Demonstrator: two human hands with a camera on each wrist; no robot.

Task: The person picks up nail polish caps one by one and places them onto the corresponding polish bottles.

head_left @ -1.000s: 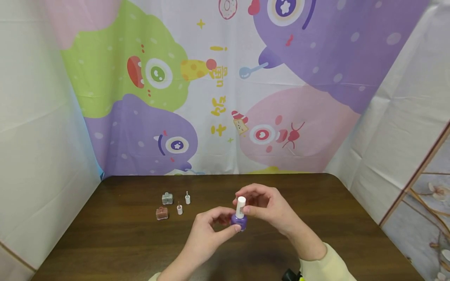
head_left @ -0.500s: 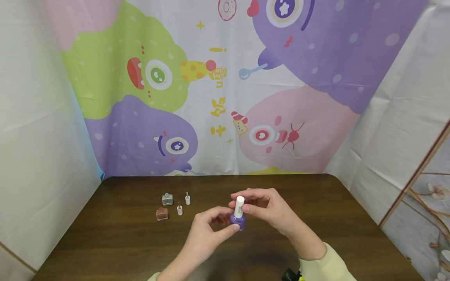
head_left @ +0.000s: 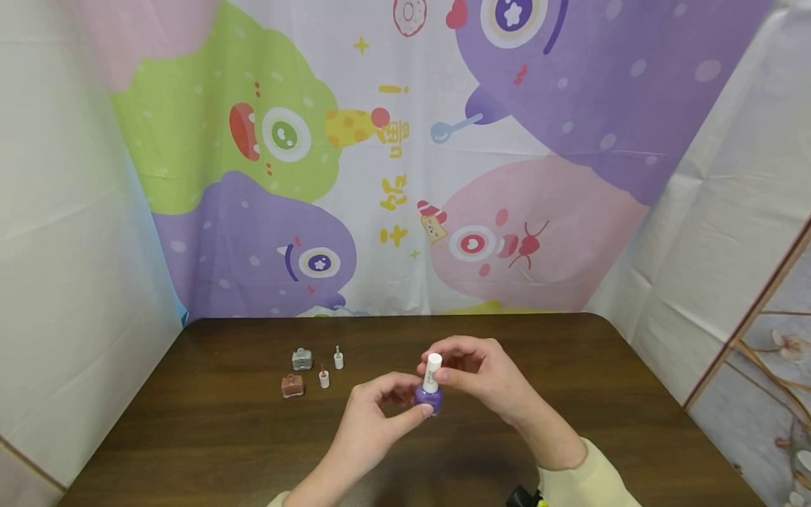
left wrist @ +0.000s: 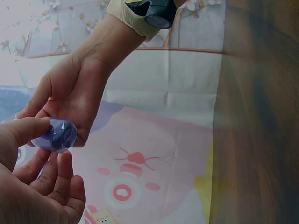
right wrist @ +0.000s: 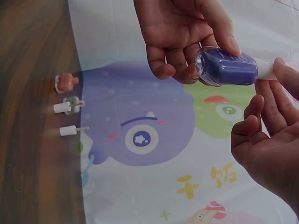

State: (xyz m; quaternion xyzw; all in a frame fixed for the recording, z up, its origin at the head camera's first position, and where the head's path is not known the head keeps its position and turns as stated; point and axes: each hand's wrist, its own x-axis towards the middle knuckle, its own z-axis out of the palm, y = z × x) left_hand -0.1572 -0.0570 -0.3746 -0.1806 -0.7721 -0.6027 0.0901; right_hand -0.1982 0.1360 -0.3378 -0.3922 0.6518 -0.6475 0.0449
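A purple nail polish bottle point(head_left: 428, 398) with a tall white cap point(head_left: 433, 374) is held above the table, tilted slightly. My left hand point(head_left: 375, 420) grips the glass bottle between thumb and fingers. On the cap, my right hand point(head_left: 493, 380) pinches with its thumb and fingers; the fingers behind it are partly hidden. From the right wrist view, the purple bottle point(right wrist: 229, 66) has its cap still seated at the neck. In the left wrist view the bottle's base point(left wrist: 60, 134) faces the camera.
On the dark wooden table point(head_left: 241, 436), at the left, stand a silver polish bottle point(head_left: 302, 360) and a brownish-pink one point(head_left: 292, 386), both uncapped. Beside them two white brush caps point(head_left: 338, 362) point(head_left: 324, 380) stand with brushes upward. A cartoon-print curtain point(head_left: 393, 282) hangs behind the table.
The right hand's fingers have shifted slightly around the cap, stretching out and then curling back. The bottle has moved a touch to the left. Things on the table stay put.
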